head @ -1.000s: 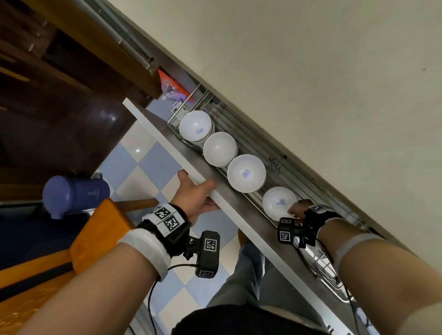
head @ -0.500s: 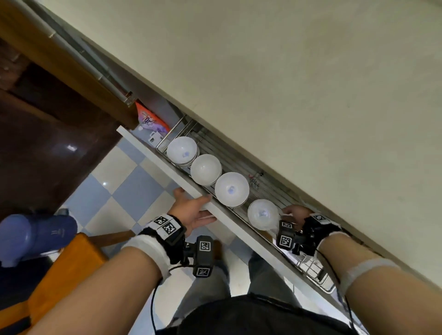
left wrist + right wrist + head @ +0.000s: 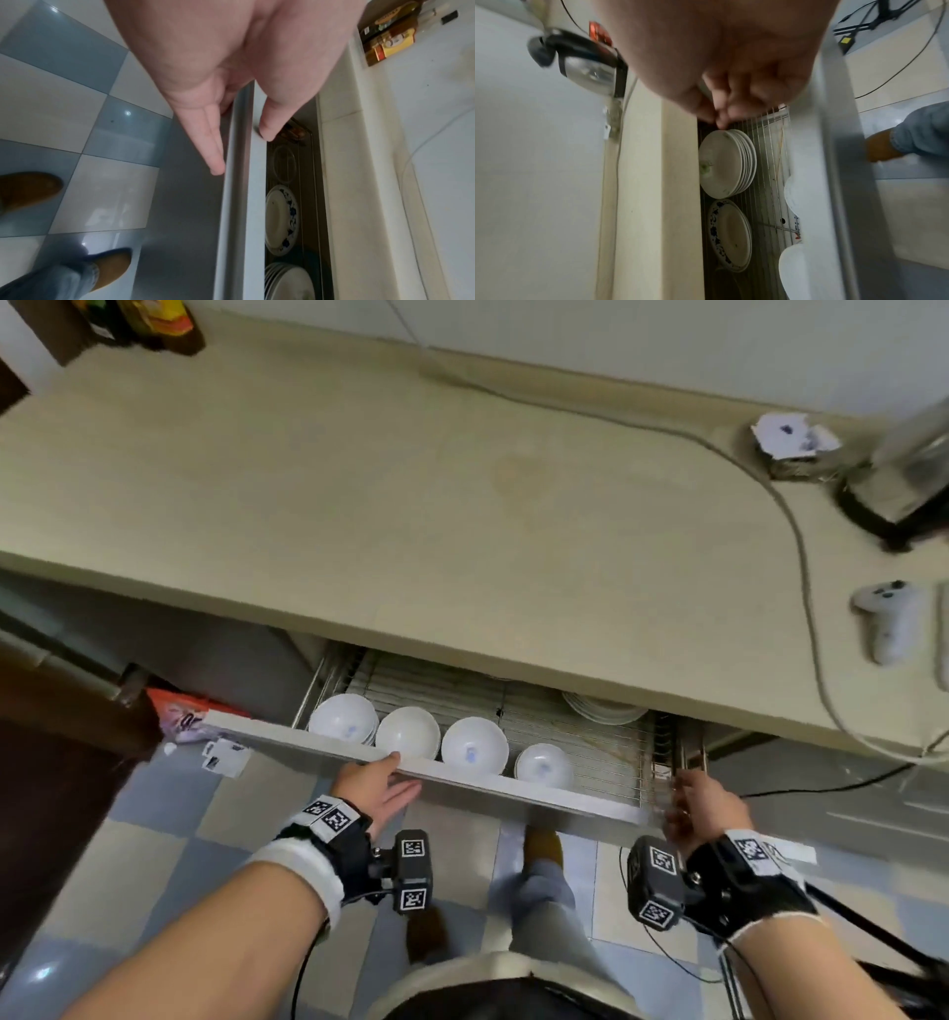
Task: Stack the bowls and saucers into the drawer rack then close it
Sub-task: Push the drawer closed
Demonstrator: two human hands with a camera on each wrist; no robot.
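Note:
Several white bowls (image 3: pixel 475 744) stand in a row on the wire rack (image 3: pixel 606 757) just behind the drawer front (image 3: pixel 513 788). The drawer is part way out under the counter. A stack of white saucers (image 3: pixel 603 711) (image 3: pixel 721 164) sits at the back beside a blue-patterned plate (image 3: pixel 731 235) (image 3: pixel 280 221). My left hand (image 3: pixel 385 780) (image 3: pixel 239 154) rests on the drawer front, thumb on its top edge and fingers straight along its face. My right hand (image 3: pixel 688 801) (image 3: pixel 718 115) hovers over the drawer's right end, fingers loosely curled, holding nothing.
The beige counter (image 3: pixel 411 505) overhangs the drawer and carries a kettle (image 3: pixel 904 480), a white controller (image 3: pixel 888 618) and a cable (image 3: pixel 801 546). An orange bag (image 3: pixel 174 711) lies left of the drawer. My legs and brown shoes (image 3: pixel 28 190) stand on the checkered floor below.
My right hand has left the rightmost bowl and drawn back to the drawer's right end. My left hand stays on the drawer front. The head view has swung to face the counter.

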